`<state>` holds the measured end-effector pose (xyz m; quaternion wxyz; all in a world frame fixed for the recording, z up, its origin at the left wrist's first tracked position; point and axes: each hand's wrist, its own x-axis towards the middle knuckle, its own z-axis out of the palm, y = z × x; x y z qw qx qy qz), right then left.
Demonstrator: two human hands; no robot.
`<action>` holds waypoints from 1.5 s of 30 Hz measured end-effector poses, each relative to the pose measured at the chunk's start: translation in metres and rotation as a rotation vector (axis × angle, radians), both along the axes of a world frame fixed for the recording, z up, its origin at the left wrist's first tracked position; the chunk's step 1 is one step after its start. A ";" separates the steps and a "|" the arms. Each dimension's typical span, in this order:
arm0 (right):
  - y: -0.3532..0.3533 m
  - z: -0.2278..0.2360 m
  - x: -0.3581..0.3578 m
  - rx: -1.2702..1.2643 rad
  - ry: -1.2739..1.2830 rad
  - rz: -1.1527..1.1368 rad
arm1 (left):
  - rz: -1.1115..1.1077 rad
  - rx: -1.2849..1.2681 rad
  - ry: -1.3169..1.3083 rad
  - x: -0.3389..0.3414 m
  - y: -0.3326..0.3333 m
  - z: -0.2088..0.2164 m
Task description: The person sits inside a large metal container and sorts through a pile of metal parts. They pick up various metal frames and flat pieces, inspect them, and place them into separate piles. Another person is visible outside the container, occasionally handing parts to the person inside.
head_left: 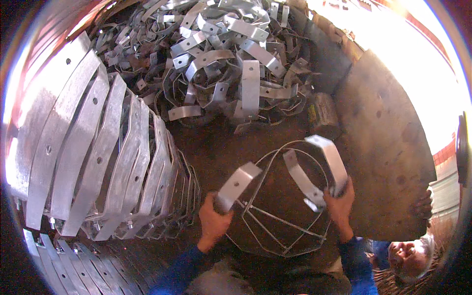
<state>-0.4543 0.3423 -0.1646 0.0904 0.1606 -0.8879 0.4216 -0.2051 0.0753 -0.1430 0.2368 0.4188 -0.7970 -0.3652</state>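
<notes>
Around the near end of a strip [239, 185], my left hand [215, 221] is curled tight, its fingers folded onto the metal; my right hand [340, 204] is likewise closed round the lower end of another strip [331, 160]. Between my hands sits the wire frame [285, 222], with an inner strip [302, 179] leaning within its loop. Whether my two strips are fixed to the frame or merely beside it, I cannot tell. If they are loose, I judge that gripping each by one end leaves the far end free to tip, so a small twist of either wrist could knock it into the loop. The wires look thin, and pulling my hands apart unevenly might bend them out of line. Bare skin is a worry too: a cut edge could nick a finger if the metal slid. Farther out, the rack [101, 160] stands close on my left, and a wide swing might catch its corners. Beyond the frame, the pile [206, 61] lies tangled, so a tug on one piece could bring others sliding. To my right stands the board [388, 157]; past it another person [412, 260] is near enough that a careless turn might startle them.
</notes>
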 end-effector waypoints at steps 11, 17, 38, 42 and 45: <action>-0.165 0.229 -0.006 -0.508 0.465 0.659 | 0.102 0.110 -0.074 0.042 0.025 -0.022; -0.333 0.357 -0.048 -0.043 0.758 1.011 | 0.070 0.118 0.084 0.001 0.020 -0.014; 0.168 -0.105 0.087 0.114 -0.837 0.103 | -0.622 0.049 0.119 -0.167 -0.063 0.289; 0.147 -0.099 0.094 0.042 -0.850 0.171 | -0.238 0.192 0.243 -0.183 -0.140 0.317; 0.147 -0.097 0.096 -0.034 -0.819 0.173 | -0.145 0.263 0.014 -0.225 -0.153 0.237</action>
